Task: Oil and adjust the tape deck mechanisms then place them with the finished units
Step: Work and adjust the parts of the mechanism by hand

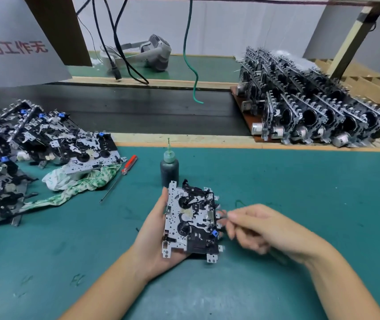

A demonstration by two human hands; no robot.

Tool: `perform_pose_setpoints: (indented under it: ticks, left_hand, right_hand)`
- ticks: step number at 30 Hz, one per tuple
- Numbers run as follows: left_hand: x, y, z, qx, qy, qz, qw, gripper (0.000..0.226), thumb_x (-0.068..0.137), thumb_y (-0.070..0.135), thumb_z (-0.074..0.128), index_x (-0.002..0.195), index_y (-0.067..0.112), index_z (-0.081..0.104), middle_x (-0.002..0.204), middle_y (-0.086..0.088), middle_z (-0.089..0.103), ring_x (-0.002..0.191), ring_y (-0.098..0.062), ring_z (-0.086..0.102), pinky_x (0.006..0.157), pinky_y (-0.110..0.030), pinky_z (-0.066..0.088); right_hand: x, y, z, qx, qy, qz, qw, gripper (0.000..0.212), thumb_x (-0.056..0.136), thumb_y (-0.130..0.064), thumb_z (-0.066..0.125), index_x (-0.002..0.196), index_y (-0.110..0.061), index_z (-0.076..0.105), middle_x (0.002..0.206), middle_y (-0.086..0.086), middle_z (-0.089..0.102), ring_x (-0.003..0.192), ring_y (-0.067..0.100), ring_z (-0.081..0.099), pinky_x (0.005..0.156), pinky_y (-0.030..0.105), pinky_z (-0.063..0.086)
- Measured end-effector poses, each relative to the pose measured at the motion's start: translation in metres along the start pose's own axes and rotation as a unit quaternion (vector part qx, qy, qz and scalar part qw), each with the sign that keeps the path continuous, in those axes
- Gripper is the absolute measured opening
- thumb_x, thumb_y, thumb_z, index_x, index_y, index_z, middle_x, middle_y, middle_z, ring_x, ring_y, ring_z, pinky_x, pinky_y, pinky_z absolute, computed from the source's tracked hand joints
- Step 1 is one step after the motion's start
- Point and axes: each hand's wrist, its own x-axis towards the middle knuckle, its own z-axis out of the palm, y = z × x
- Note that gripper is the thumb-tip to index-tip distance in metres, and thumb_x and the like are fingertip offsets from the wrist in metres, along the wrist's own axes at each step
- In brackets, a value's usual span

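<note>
Right now your left hand (154, 236) cradles one tape deck mechanism (191, 221) from beneath, palm under the plate and thumb curled over its 9 o'clock edge, so that grip is clamped on the unit just above the green counter (299, 192). The plate's long axis runs from 6 o'clock to 12 o'clock, leaning slightly toward 1 o'clock, with the blue clip (214, 233) low on the 3 o'clock side. Your right hand (265, 227) sits at 3 o'clock of the mechanism, fingertips (224, 214) at that same edge; they are blurred, and I cannot tell whether they pinch a small lever or merely touch it. That side is where any adjustment looks likely to happen, and the right hand is plainly the nearer one for it. The oil bottle (169, 168) stands upright at 12 o'clock, just beyond the plate's far end, within reach of either hand. The finished units (311, 112) are stacked on edge at about 1 o'clock, well apart across the dark belt, so the right side has the shorter path there. The untreated pile (34, 144) lies at 10 o'clock beside the red screwdriver (126, 166).
</note>
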Motion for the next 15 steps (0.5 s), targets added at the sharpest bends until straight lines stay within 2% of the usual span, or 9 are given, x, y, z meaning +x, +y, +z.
perform_pose_setpoints:
  ticks: [3,9,15]
  left_hand:
    - [0.001,0.001,0.0,0.011,0.003,-0.011,1.0,0.08,0.088,0.066,0.033,0.114,-0.001,0.067,0.123,-0.026,0.059,0.11,-0.035,0.061,0.096,-0.045,0.049]
    - [0.002,0.003,0.0,0.032,0.027,-0.017,0.999,0.08,0.087,0.068,0.034,0.116,0.0,0.067,0.126,-0.027,0.057,0.109,-0.035,0.061,0.097,-0.044,0.047]
    - [0.001,0.004,0.001,0.046,0.039,-0.021,0.998,0.081,0.087,0.068,0.032,0.115,0.001,0.067,0.127,-0.027,0.057,0.109,-0.035,0.062,0.098,-0.044,0.046]
  right_hand:
    - [0.002,0.001,0.013,-0.035,-0.052,0.028,0.998,0.045,0.097,-0.039,0.042,0.06,-0.021,0.059,0.044,-0.005,0.042,0.04,0.007,0.027,0.04,0.016,0.025]
    - [0.004,0.002,0.019,-0.001,-0.052,0.042,0.998,0.043,0.097,-0.036,0.043,0.063,-0.013,0.056,0.041,-0.005,0.038,0.038,0.006,0.024,0.039,0.015,0.023]
    - [0.003,0.001,0.02,-0.018,-0.038,0.048,0.998,0.044,0.098,-0.033,0.044,0.059,-0.018,0.055,0.046,-0.002,0.051,0.036,0.008,0.044,0.038,0.017,0.037]
